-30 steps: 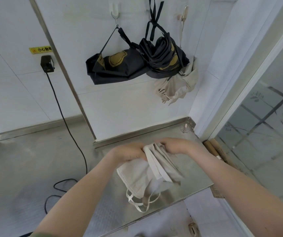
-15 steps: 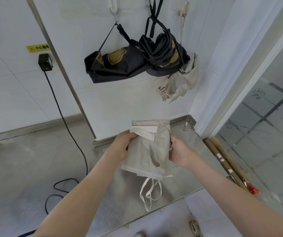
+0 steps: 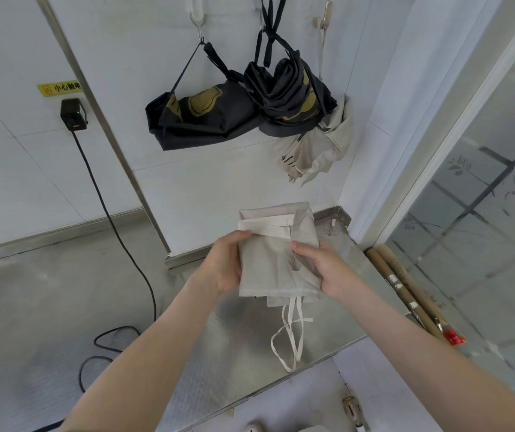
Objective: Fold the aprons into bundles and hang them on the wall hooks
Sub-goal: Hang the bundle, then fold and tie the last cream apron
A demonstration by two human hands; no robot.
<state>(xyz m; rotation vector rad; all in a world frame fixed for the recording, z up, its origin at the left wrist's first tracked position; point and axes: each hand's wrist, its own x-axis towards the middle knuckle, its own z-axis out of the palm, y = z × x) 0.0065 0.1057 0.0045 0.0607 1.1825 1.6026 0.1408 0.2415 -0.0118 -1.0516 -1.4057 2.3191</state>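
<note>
Yellow warning label [image 3: 60, 88], on the wall at 10 o'clock. Black plug box [image 3: 74, 115] below it, with the cable [image 3: 116, 219] trailing down towards the steel tabletop [image 3: 219, 369].

Left wall hook [image 3: 198, 23], 11 o'clock: carries one black apron bundle [image 3: 200, 120], hung by its strap.

My left hand [image 3: 225, 263]: grips the left edge of the beige apron [image 3: 268, 263].

Beige apron: folded to a narrow packet and held up off the tabletop between my two hands. Long axis runs 12 to 6, band at the 12 end, ties [image 3: 290, 335] dangling at 6.

Second black bundle [image 3: 287, 95], 12 o'clock: hangs touching the first.

My right hand [image 3: 321, 266]: pinches the packet's right edge, thumb on the front.

Hung beige apron [image 3: 318, 148], 1 o'clock: hangs below the right wall hook [image 3: 326, 14].

Judgement: the hooks lie straight up-wall from the packet, and my right hand is nearer the right hook. No free hook is visible.

Cardboard tubes [image 3: 405, 291], 3 o'clock.
</note>
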